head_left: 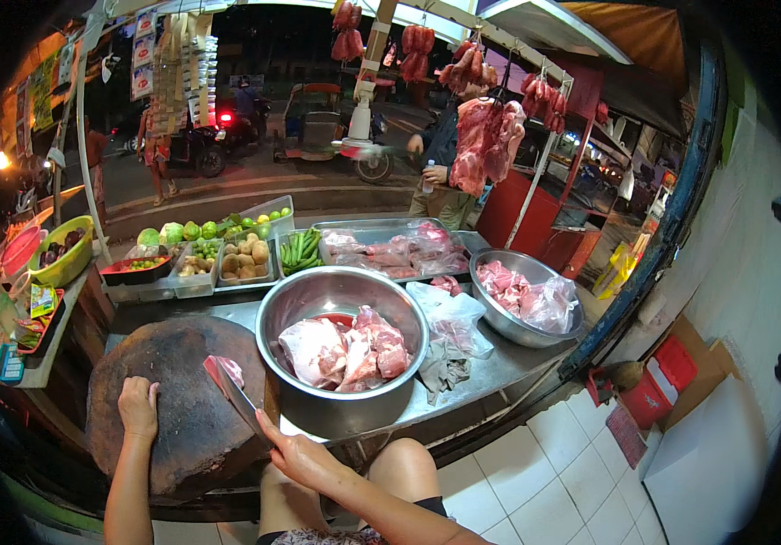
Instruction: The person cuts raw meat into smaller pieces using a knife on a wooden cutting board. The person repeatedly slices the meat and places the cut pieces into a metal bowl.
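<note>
My right hand (304,460) grips a knife (243,401) by its handle, the blade angled up and left over the right part of a round wooden chopping block (181,350). A small piece of pinkish meat (228,370) lies against the blade near its tip. On the block's left side rests my left hand (139,409), fingers curled in, with nothing visible in it. Just right of the block stands a large steel bowl (268,322) holding big chunks of raw meat (347,350) and some reddish liquid.
A second steel bowl (572,334) of meat stands right, past a plastic bag (449,313) and grey cloth (445,371). Behind are a meat tray (336,227) and vegetable bins (227,280). Meat (490,145) hangs overhead. Across the counter, a person (449,177) holds a bottle (427,177).
</note>
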Action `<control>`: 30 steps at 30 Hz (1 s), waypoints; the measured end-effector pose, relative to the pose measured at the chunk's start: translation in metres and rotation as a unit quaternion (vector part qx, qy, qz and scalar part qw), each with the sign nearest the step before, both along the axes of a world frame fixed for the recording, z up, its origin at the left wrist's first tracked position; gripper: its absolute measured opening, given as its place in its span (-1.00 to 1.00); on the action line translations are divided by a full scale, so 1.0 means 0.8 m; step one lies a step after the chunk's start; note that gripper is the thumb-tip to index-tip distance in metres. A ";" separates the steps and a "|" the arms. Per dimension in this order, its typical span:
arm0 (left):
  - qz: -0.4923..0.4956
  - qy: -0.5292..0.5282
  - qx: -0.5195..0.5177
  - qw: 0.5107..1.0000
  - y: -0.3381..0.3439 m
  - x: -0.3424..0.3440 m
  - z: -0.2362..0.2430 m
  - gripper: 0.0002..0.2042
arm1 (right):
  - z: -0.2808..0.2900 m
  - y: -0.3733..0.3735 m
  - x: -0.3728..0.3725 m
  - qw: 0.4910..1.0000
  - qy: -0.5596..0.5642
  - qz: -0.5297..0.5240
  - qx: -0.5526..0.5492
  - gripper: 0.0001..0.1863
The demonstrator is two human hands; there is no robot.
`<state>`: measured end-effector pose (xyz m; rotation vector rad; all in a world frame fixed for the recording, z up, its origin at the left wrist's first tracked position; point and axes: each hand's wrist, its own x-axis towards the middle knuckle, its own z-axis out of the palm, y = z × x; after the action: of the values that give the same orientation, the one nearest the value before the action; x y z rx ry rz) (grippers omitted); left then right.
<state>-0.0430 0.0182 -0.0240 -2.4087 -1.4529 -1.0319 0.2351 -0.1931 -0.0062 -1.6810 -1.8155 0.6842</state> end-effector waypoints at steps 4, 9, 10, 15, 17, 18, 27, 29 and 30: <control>0.006 -0.009 0.025 1.000 -0.003 0.005 0.000 -0.92 | -0.001 -0.007 0.007 1.000 0.013 0.006 -0.002 -0.16; 0.067 0.024 -0.019 0.997 -0.014 0.020 0.011 -0.89 | 0.008 -0.020 0.026 0.997 0.037 0.029 -0.069 -0.20; 0.087 0.071 -0.060 0.992 -0.020 0.014 0.013 -0.85 | 0.009 -0.026 0.025 0.997 0.010 0.028 -0.068 -0.22; 0.060 0.047 -0.017 0.997 -0.016 0.005 0.012 -0.79 | 0.009 -0.011 0.011 0.999 0.024 -0.018 -0.032 -0.19; 0.028 -0.002 0.004 1.000 -0.002 0.003 0.005 -0.83 | 0.008 -0.002 0.005 0.997 0.013 0.002 0.076 -0.22; 0.035 0.018 -0.012 0.999 0.001 0.000 0.003 -0.83 | 0.009 -0.002 0.003 0.998 0.043 0.008 0.037 -0.21; 0.066 0.059 0.014 0.996 0.007 0.003 -0.007 -0.85 | 0.002 -0.001 0.023 0.991 0.130 0.003 -0.036 -0.24; 0.063 0.050 0.011 0.997 0.008 0.003 -0.009 -0.85 | -0.004 -0.003 0.024 0.988 0.134 0.028 0.065 -0.25; 0.066 0.069 0.010 0.995 0.010 0.004 -0.010 -0.85 | -0.006 -0.006 0.025 0.991 0.134 0.009 0.008 -0.25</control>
<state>-0.0399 0.0262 -0.0321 -2.2844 -1.5234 -0.8290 0.2552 -0.1977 -0.0113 -1.4846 -1.6436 0.8568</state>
